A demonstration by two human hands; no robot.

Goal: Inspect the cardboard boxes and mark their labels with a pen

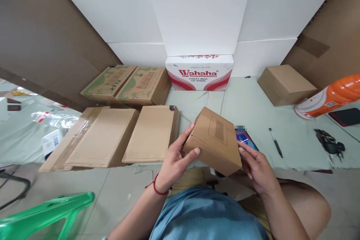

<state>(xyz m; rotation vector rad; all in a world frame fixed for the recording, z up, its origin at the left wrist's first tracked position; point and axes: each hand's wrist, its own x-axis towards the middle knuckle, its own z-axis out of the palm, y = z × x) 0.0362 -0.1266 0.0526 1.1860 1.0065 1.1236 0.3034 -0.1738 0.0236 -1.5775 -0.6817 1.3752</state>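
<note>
A brown cardboard box is held tilted above the table's front edge, close to my body. Its upper face carries a printed rectangle. My left hand wraps round the box's left end, the thumb along the near side and the fingers over the far edge. At the right end, my right hand grips the box's edge, with some fingertips hidden behind it. Partly covered by the box, a phone with a lit screen lies on the table behind it.
Several cardboard boxes stand at left; a Wahaba-style white-and-red carton printed "Wahaha" stands at the back. To the right are another cardboard box, an orange bottle, a pen and keys. A green stool is lower left.
</note>
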